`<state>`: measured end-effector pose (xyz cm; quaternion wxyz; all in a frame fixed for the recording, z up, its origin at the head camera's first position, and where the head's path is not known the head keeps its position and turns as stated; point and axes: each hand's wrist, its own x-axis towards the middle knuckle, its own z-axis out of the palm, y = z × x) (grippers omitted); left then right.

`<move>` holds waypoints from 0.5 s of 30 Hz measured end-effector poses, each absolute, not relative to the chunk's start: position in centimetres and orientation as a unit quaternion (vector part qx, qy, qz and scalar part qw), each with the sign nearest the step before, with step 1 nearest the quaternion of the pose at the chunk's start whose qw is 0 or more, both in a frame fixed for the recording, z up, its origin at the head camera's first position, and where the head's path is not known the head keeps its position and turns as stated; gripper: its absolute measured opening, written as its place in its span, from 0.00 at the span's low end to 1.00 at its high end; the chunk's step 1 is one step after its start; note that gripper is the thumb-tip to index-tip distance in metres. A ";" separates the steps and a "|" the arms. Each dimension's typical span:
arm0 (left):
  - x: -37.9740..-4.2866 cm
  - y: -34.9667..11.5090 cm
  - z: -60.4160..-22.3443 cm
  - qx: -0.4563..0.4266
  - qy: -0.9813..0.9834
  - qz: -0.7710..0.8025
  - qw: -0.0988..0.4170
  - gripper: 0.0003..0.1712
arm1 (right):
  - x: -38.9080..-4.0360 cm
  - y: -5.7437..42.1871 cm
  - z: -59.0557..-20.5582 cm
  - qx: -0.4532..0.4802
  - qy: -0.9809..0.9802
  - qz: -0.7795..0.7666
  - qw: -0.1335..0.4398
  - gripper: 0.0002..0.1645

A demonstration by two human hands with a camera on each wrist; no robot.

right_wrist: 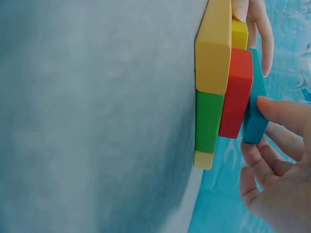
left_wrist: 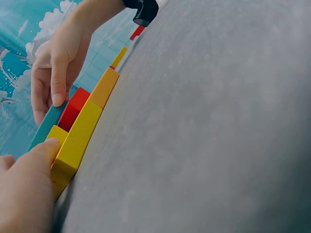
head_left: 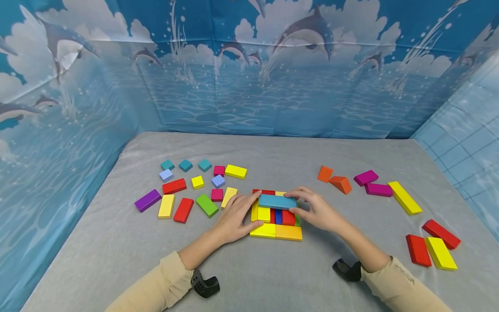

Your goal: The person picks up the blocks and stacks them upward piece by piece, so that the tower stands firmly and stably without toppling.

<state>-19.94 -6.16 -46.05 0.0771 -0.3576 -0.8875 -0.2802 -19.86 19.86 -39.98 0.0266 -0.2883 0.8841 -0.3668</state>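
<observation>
In the head view a low structure of coloured blocks stands mid-table, with yellow (head_left: 262,230) and orange (head_left: 289,232) blocks along its near side. A teal-blue block (head_left: 277,201) lies across its upper part. My right hand (head_left: 316,210) pinches this block's right end between thumb and fingers. At the structure's left side, my left hand (head_left: 235,216) has its forefinger extended to the blue block's left end. Its thumb rests against a small yellow block (left_wrist: 57,134). In the right wrist view a red block (right_wrist: 236,92) sits under the blue one, above a green block (right_wrist: 209,121).
Loose blocks lie left of the structure, among them a purple block (head_left: 148,200) and a green block (head_left: 207,205). Orange blocks (head_left: 325,173), magenta blocks (head_left: 366,177), a long yellow block (head_left: 404,198) and red blocks (head_left: 419,250) lie to the right. A dolphin-print curtain (head_left: 249,95) hangs behind the table.
</observation>
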 end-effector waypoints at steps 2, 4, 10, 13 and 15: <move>-19.9 -6.1 -46.0 -0.364 -0.886 -0.277 0.080 0.40 | -19.9 19.9 -40.1 -0.287 0.885 -0.365 0.028 0.21; -19.9 -6.1 -46.0 -0.368 -0.885 -0.275 0.081 0.39 | -19.9 19.9 -40.1 -0.285 0.887 -0.363 0.030 0.21; -19.9 -6.2 -45.9 -0.367 -0.885 -0.277 0.074 0.39 | -20.0 19.9 -40.1 -0.278 0.888 -0.365 0.036 0.22; -19.9 -6.2 -45.9 -0.363 -0.886 -0.280 0.070 0.39 | -20.1 20.0 -40.2 -0.279 0.886 -0.368 0.039 0.22; -19.9 -6.1 -45.8 -0.360 -0.887 -0.283 0.066 0.39 | -20.1 20.0 -40.2 -0.279 0.886 -0.369 0.042 0.22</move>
